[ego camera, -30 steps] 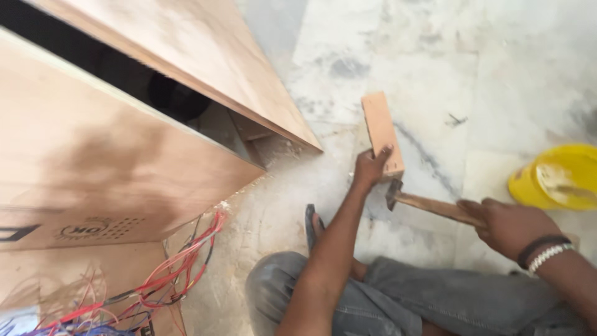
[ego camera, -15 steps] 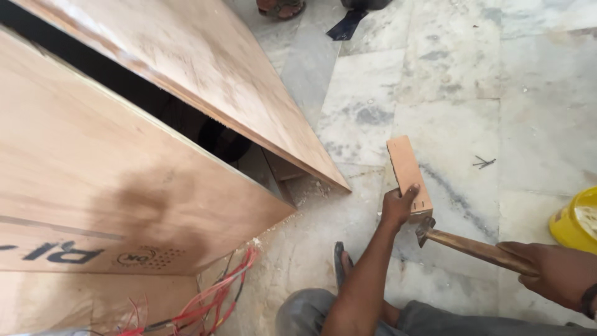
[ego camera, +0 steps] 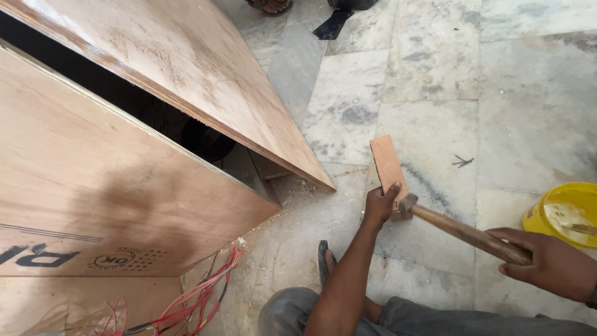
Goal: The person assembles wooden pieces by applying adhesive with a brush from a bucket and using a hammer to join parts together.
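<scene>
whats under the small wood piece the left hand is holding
The small wood piece lies on the marble floor, pinned by the left hand. The hammer head meets its near end. Whatever lies directly beneath it is covered.

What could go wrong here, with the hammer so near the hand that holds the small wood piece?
The hammer head sits right beside the left hand gripping the wood piece, so a strike could hit the fingers. The piece stands on smooth marble floor and might slip. Loose nails lie nearby, a possible hazard for feet.
</scene>
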### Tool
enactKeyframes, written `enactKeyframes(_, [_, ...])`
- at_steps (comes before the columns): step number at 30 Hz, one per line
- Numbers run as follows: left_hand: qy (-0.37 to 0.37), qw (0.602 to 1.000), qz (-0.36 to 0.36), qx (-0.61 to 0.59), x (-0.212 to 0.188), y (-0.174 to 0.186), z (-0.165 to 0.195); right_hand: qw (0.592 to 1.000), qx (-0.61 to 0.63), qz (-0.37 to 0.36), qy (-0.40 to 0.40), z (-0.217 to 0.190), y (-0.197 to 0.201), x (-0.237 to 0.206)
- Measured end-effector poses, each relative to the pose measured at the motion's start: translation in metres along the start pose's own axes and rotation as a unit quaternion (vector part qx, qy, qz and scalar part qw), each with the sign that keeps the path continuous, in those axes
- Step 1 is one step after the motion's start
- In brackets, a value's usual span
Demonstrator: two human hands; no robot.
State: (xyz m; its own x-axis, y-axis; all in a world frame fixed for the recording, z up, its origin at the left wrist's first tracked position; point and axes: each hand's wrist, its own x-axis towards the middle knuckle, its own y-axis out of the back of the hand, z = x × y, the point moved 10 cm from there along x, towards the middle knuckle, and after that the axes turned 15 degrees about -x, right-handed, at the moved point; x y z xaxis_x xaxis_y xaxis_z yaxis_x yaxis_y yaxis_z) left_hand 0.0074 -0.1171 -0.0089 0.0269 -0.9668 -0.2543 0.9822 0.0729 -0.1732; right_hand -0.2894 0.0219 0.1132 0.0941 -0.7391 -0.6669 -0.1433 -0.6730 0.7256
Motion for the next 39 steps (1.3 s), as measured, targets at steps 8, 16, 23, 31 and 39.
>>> enactKeyframes(8, [-0.004,1.000,0.001,0.008,0.003,-0.001,-0.002,0.934,0.329,0.081,0.113,-0.065,0.012,0.043])
enactKeyframes(16, [-0.011,1.000,-0.009,-0.007,0.015,0.004,-0.019,0.901,0.367,0.229,0.029,-0.099,0.005,0.143])
enactKeyframes(23, [0.000,1.000,-0.003,-0.003,0.012,0.006,-0.020,0.893,0.377,0.245,0.020,-0.096,-0.035,0.163])
enactKeyframes(31, [-0.012,1.000,0.000,0.006,-0.005,0.002,0.011,0.908,0.364,0.206,-0.008,-0.100,-0.035,0.141])
enactKeyframes(39, [0.003,1.000,0.003,0.019,-0.011,-0.001,0.020,0.908,0.361,0.214,0.015,-0.105,-0.009,0.124])
